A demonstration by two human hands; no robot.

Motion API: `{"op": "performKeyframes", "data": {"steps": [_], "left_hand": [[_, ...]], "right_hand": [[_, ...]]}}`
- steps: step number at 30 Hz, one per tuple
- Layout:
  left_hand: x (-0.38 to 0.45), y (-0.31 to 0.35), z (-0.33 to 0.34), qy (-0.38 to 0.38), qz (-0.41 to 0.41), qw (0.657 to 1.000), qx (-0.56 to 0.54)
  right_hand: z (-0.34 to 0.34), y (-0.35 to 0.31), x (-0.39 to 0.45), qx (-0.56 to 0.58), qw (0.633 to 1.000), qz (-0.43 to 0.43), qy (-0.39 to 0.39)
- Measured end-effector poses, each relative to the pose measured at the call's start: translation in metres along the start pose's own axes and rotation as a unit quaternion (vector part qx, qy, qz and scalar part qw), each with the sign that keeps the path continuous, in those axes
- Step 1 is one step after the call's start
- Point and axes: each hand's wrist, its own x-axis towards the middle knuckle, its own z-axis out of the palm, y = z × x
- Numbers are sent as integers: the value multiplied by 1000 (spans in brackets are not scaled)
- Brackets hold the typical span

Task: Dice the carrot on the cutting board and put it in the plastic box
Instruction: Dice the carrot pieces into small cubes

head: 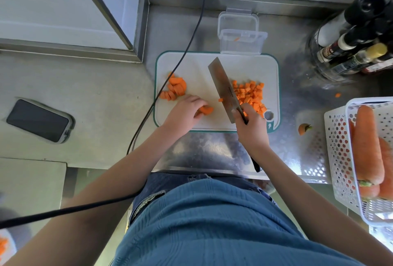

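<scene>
A white cutting board with a teal rim lies on the steel counter. Several carrot slices sit at its left, and a pile of diced carrot at its right. My left hand presses down on a small stack of carrot slices near the board's front. My right hand grips the handle of a cleaver, its blade resting on the board between the stack and the dice. One loose cube lies by the blade. The clear plastic box stands just behind the board, lid open.
A phone lies on the counter at left. A black cable crosses the board's left edge. Bottles in a round holder stand at back right. A white perforated basket with whole carrots sits at right; a carrot top lies nearby.
</scene>
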Motion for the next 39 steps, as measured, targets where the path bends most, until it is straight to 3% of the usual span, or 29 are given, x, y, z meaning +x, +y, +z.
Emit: {"op": "performKeyframes", "data": {"steps": [8,10,12,14,18,23,25,31,34,37,39], "left_hand": [[14,2,-15,-70,35,997,28],[15,-4,-25,-13,20,1000,19],[16,-16,-41,75,-43,996,-5],[19,-30,-56,111,-92,990,2],[30,-50,-68,-8,-80,994,78],[40,-63,-69,-35,-97,991,84],[40,-65,-71,-14,-71,992,100],[44,-62,-73,9,-96,994,52],[45,-62,-73,62,-115,991,36],[43,-51,-75,128,-79,988,24],[39,-36,-77,106,-64,992,-38]], "right_hand": [[-1,1,2,-3,1000,5,-5],[-3,3,4,-6,1000,9,-5],[-3,5,5,-3,1000,13,-3],[-3,6,6,1,1000,14,-2],[-2,4,8,1,1000,8,-6],[-1,1,10,7,1000,3,-6],[-2,1,10,7,1000,7,-7],[-2,1,12,4,1000,8,-5],[-1,1,13,-4,1000,5,-2],[-1,2,13,-2,1000,2,-2],[0,2,13,3,1000,3,-4]]}}
